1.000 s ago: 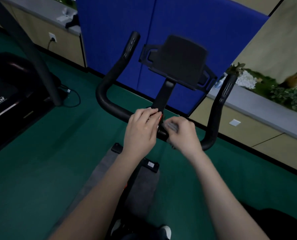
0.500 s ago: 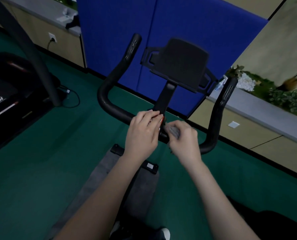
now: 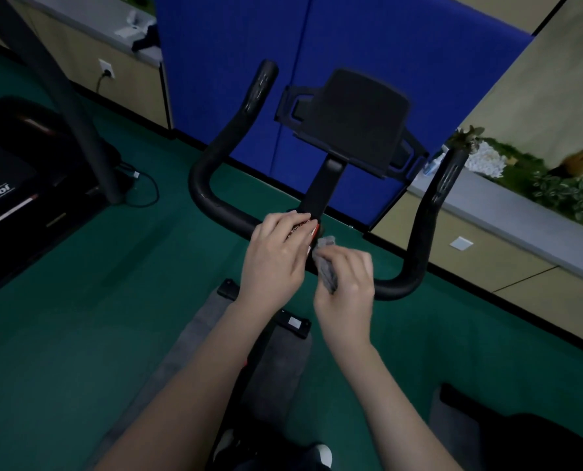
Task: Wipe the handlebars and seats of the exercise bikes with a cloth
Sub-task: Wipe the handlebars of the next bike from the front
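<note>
My right hand (image 3: 346, 287) squeezes the gray cloth (image 3: 325, 266) on the black handlebar (image 3: 215, 202). My left hand (image 3: 276, 256) rests there, fingers loose.

One head-worn camera, looking forward and down from above the bike.

The view is wide-angle and sits close: both forearms enter from the lower edge, and the handlebar (image 3: 215, 202) crosses the middle of the frame. The camera faces a blue partition (image 3: 368, 56) at the top, with green floor (image 3: 62, 317) spreading below. There is only this single view.
</note>
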Tool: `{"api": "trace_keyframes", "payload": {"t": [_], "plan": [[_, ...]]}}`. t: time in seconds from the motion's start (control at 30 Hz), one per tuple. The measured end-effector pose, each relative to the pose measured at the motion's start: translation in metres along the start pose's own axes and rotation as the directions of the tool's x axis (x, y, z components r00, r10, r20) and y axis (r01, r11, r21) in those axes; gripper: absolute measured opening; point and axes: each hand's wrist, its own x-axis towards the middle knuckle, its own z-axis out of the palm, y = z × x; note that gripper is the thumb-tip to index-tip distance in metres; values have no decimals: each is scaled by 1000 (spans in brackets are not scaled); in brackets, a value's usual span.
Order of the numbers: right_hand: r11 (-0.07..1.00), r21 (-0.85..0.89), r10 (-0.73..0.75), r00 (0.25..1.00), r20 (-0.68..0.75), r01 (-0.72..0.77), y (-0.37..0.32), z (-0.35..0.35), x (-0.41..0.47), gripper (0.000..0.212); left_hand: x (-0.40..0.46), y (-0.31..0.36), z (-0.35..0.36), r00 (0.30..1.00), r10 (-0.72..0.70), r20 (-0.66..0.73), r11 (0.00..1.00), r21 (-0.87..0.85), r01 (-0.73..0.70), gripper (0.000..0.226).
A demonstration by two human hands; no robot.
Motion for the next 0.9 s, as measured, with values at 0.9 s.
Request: {"api": "trace_keyframes", "payload": {"t": [0.9], "plan": [[252,631,857,472,207,-733,2,29,-38,18,0,-3,2,1000,8,-7,1000,13,-8,30]]}}
